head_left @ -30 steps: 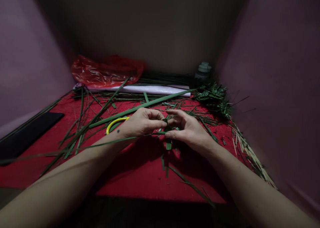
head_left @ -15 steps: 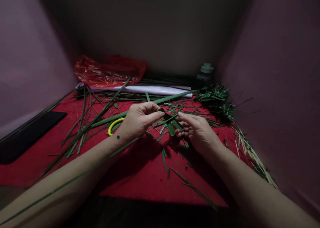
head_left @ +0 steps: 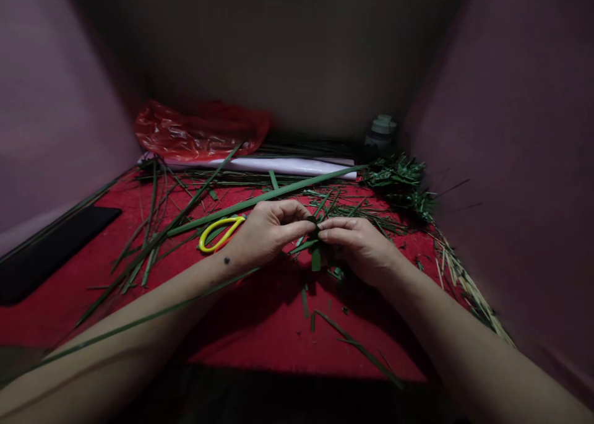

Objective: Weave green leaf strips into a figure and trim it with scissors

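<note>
Thumb and fingers of my left hand (head_left: 273, 229) pinch a folded green leaf strip (head_left: 316, 257) from its left side. From the right, my right hand (head_left: 359, 241) pinches the same strip, and the fingertips of both hands nearly meet over the fold. Short flat ends of the strip stick out below and to the left of the fingers. A long thin green blade (head_left: 153, 315) trails from beneath my left hand across my left forearm. Yellow-handled scissors (head_left: 216, 235) lie left of my left hand, their blades mostly hidden behind it.
Long leaf blades (head_left: 185, 213) and cut scraps litter the red cloth (head_left: 250, 337). At the back lie a red plastic bag (head_left: 199, 130) and a white roll (head_left: 292, 166). A bottle (head_left: 381, 132) and a heap of green leaf pieces (head_left: 399, 182) are back right. A black flat object (head_left: 60, 247) lies left.
Both hands have come closer together over the leaf strip, my left hand shifting right and slightly down. More of the yellow scissors handle now shows.
</note>
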A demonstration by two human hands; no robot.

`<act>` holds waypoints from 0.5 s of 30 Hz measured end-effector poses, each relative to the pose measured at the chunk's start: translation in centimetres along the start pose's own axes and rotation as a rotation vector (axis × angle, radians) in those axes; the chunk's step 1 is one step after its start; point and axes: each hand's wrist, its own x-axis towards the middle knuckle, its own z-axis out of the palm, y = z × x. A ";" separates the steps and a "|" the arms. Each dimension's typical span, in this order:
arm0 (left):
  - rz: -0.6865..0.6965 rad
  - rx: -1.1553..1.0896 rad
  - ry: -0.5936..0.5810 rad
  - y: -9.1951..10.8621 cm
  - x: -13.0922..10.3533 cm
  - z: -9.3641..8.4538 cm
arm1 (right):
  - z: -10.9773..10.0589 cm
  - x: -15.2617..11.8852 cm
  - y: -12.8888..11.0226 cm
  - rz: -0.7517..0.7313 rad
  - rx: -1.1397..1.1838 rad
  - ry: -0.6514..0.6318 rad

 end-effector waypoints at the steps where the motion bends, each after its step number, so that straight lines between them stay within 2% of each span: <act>1: -0.016 -0.016 -0.011 -0.1 0.0 0.1 | 0.0 0.0 0.0 -0.009 -0.029 0.001; 7: -0.098 -0.089 -0.064 -0.5 0.0 0.7 | 0.3 0.0 0.4 -0.092 -0.102 0.053; 15: -0.077 0.057 0.034 0.1 -0.1 0.8 | 0.5 0.4 1.0 -0.120 0.048 0.068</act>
